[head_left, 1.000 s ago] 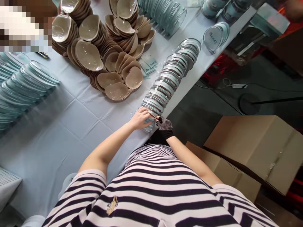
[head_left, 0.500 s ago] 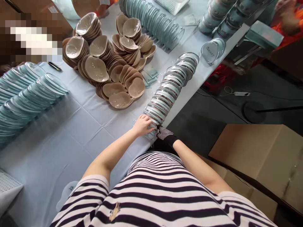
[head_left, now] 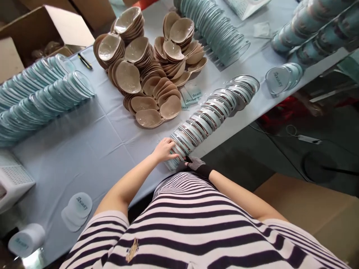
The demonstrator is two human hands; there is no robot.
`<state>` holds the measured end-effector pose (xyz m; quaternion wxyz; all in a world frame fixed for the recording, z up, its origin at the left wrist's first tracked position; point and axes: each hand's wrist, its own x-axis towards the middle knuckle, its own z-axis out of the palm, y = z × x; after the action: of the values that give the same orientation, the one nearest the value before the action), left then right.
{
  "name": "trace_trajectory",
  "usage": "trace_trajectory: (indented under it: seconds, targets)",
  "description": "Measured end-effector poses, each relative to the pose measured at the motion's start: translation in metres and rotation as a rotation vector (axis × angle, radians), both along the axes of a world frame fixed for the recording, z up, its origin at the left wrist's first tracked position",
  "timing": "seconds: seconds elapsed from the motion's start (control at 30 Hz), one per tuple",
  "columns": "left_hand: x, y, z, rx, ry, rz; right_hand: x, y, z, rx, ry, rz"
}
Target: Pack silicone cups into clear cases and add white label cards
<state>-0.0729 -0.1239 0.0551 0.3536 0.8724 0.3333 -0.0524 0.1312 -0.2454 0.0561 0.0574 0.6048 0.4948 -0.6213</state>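
A long leaning row of clear round plastic cases [head_left: 206, 117] with pale and brown inserts runs along the table's edge. My bare left hand [head_left: 166, 150] is closed over its near end, with the fingers on top and the thumb pointing towards my right hand. My right hand [head_left: 194, 163], in a dotted fingerless glove, grips the same end from the table-edge side; its fingers are partly hidden. Beyond lie stacked beige bra cups [head_left: 150, 117], shiny on the inside. Small printed cards [head_left: 193, 93] rest between the cups and the row.
More rows of clear cases [head_left: 47, 93] stand at the left, with others at the back. A cutter knife [head_left: 84, 61] lies near an open carton [head_left: 30, 30]. White round cards [head_left: 80, 205] and a white basket [head_left: 17, 179] are at the near left. Another carton [head_left: 314, 209] sits at right.
My view has turned, bringing the round cards and basket at the near left further into sight. Both hands stay at the near end of the row, with the left thumb still stretched across.
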Motion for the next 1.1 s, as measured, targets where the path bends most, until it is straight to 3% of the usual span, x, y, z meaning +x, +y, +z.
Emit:
trace_trajectory:
  seconds: [0.17, 0.3, 0.5, 0.63, 0.73, 0.83, 0.93, 1.0, 1.1]
  targets:
    - [0.001, 0.000, -0.001, -0.041, -0.012, 0.038, 0.002, 0.009, -0.004, -0.020, 0.215, 0.000]
    - [0.000, -0.002, -0.001, -0.045, -0.028, 0.037, 0.000, 0.016, 0.000, 0.040, 0.057, 0.095]
    - [0.000, 0.001, -0.002, 0.041, -0.050, -0.050, 0.001, 0.019, 0.015, 0.273, -0.151, 0.069]
    - [0.002, 0.001, -0.003, 0.044, -0.197, -0.086, 0.005, 0.042, 0.030, 0.147, -0.134, 0.254]
    - [0.002, 0.005, -0.004, -0.068, -0.270, 0.007, 0.021, 0.084, 0.037, 0.131, -0.079, 0.332]
    - [0.003, 0.023, -0.007, -0.072, -0.267, 0.202, 0.043, 0.149, 0.026, 0.328, -0.145, 0.200]
    - [0.009, 0.052, -0.022, 0.049, -0.150, 0.451, 0.053, 0.223, -0.005, 0.519, -0.302, 0.003]
    - [0.016, 0.070, -0.039, 0.052, 0.001, 0.576, 0.048, 0.265, -0.030, 0.565, -0.344, -0.002]
    - [0.026, 0.086, -0.067, -0.109, 0.193, 0.648, 0.031, 0.300, -0.059, 0.590, -0.343, 0.077]
